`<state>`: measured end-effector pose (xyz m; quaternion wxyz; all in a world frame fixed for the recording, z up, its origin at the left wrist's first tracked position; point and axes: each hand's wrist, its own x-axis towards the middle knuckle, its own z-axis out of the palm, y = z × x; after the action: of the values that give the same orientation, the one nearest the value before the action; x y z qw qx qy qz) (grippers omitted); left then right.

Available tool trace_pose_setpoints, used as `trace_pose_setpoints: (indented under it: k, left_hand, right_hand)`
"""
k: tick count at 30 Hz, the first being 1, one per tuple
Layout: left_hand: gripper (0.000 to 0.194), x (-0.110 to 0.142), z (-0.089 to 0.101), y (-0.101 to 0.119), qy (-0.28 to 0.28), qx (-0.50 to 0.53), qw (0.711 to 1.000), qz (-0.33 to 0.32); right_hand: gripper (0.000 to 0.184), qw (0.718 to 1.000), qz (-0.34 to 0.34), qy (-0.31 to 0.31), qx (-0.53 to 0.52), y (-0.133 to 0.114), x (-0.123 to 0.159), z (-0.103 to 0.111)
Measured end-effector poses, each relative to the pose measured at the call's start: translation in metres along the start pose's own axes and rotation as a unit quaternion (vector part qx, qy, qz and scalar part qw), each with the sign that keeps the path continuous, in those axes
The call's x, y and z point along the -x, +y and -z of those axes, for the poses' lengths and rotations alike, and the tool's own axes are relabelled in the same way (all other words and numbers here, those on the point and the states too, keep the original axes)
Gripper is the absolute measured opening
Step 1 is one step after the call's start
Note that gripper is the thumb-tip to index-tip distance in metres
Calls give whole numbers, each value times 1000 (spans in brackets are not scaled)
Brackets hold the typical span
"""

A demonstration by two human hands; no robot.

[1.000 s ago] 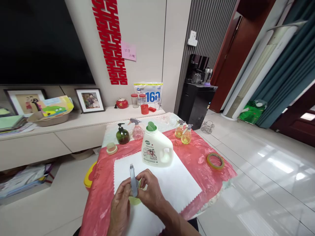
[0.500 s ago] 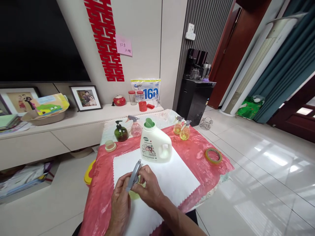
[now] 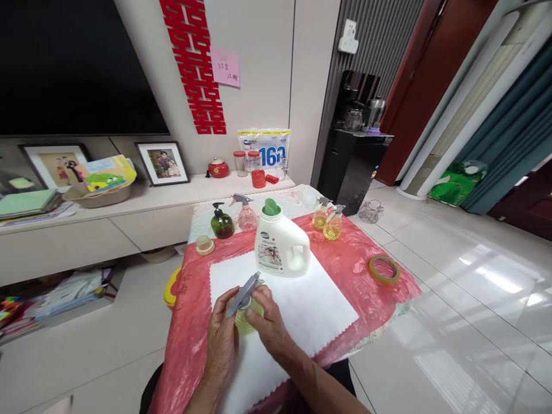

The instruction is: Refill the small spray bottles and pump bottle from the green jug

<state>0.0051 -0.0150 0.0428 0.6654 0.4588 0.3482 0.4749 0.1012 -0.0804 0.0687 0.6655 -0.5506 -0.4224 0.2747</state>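
- Our two hands work close together over the worktop (image 3: 185,339): we'd let the left hand (image 3: 222,333) steady and the right hand (image 3: 271,322) make the small movements, since the step looks like working a sprayer at its neck.
- The clear, yellowish bottle (image 3: 245,324) is between our hands, above the near part of the white cloth (image 3: 328,310); we can't tell whether its base touches. We'd hold it upright and low, without squeezing its thin-looking wall.
- The grey spray head (image 3: 244,295) sits slanted across the bottle's top. Our left fingers pinch its near end and our right fingers close in around the neck. We'd line it up squarely and turn gently, to avoid crossing any thread.
- Counting, we have one worktop under red sheeting and one white cloth.
- One white jug (image 3: 280,247) stands beyond our hands, with one green cup (image 3: 271,207) in its mouth.
- Besides the held one, three spray bottles: one pink spray bottle (image 3: 247,218) and two yellow spray bottles (image 3: 333,231).
- One green pump bottle (image 3: 222,225), left of the pink one.
- One tape roll (image 3: 385,279), lying flat at right.
- One pale cap (image 3: 205,245), at left.
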Motion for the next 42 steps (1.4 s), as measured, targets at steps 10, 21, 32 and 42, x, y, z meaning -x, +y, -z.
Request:
trace_pose_setpoints:
  k: [10, 21, 32, 42]
  left_hand:
    - [45, 6, -14, 13, 23, 6, 1000, 19]
    - [48, 10, -17, 16, 19, 2, 999, 35]
    - [43, 8, -17, 7, 9, 22, 999, 31]
    - [43, 10, -21, 12, 9, 25, 999, 34]
  right_hand:
    - [50, 994, -59, -17, -89, 16, -3, 4]
    - [56, 989, -74, -37, -122, 21, -6, 4]
    - [41, 990, -74, -52, -106, 23, -8, 8]
    - [38, 987, -66, -86, -118, 24, -7, 12]
